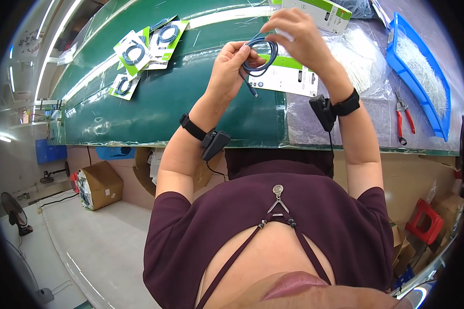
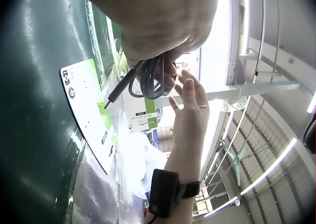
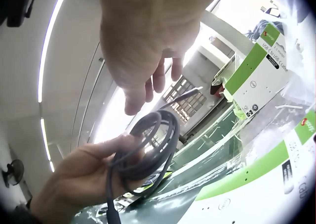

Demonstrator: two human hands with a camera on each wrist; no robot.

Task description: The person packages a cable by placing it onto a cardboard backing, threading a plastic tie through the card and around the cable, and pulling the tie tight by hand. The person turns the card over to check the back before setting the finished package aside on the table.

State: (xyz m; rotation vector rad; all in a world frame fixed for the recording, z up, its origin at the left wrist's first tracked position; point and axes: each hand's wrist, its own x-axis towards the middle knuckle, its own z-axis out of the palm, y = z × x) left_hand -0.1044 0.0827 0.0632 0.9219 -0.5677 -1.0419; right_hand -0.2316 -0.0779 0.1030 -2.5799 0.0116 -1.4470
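Left hand (image 1: 228,71) grips a coiled cable (image 3: 152,163); right hand (image 1: 305,42), fingers relaxed and holding nothing, hovers beside the cable

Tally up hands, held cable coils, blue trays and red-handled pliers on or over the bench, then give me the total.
Hands: 2, left hand and right hand
Cable coil: 1
Blue tray: 1
Red-handled pliers: 1
Total: 5

From my head, one camera is facing down over the table (image 1: 149,113). Close behind my left grip (image 1: 229,67) and right grip (image 1: 305,44), wrist cameras (image 1: 323,112) are looking across at each other's side, both catching the coiled cable (image 3: 153,162) and ceiling (image 2: 276,115).
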